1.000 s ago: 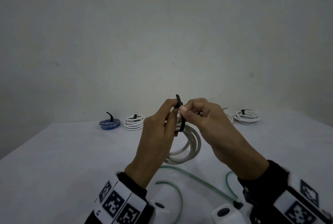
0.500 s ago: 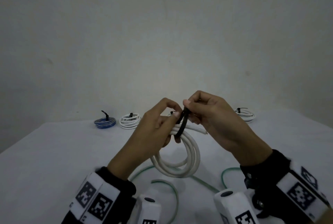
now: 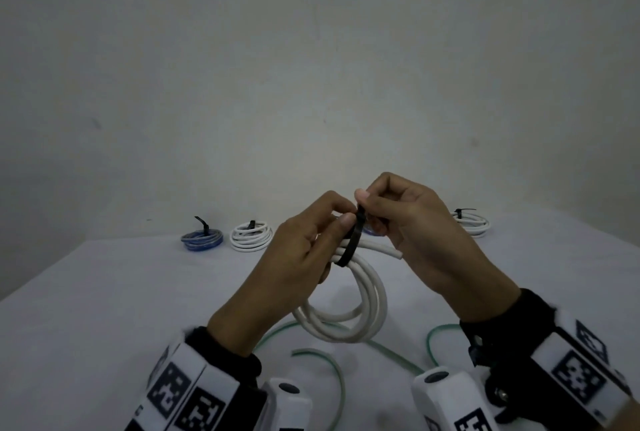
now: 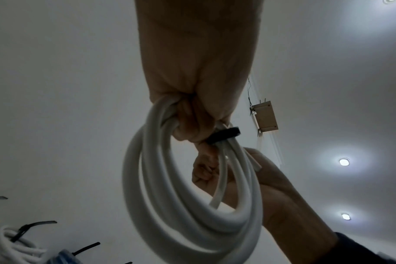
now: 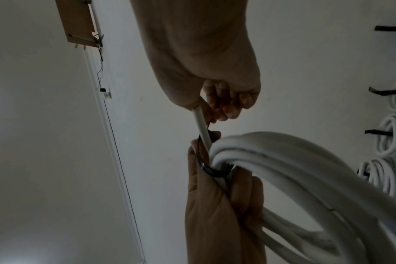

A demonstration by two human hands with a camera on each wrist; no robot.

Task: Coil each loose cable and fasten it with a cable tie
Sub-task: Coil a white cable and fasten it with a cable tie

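Observation:
A white coiled cable (image 3: 360,309) hangs above the table, held at its top by my left hand (image 3: 304,257), whose fingers curl round the bundled strands (image 4: 183,125). A black cable tie (image 3: 353,240) loops around the bundle beside my left thumb. My right hand (image 3: 408,222) pinches the tie's upper end between thumb and forefinger. In the right wrist view the black cable tie (image 5: 206,167) rings the white coiled cable (image 5: 294,169), and one loose cable end (image 5: 200,121) runs up into the right hand. A loose green cable (image 3: 332,371) lies on the table below.
At the table's far edge lie tied coils: a blue coil (image 3: 202,239), a white coil (image 3: 251,236) and another white coil (image 3: 472,224). The white table (image 3: 104,309) runs up to a plain wall. Wrist cameras sit on both forearms.
Both hands and the coil have dropped slightly and the view tilted. The coil hangs lower and more open, and the right hand now pinches the tie's end above the bundle.

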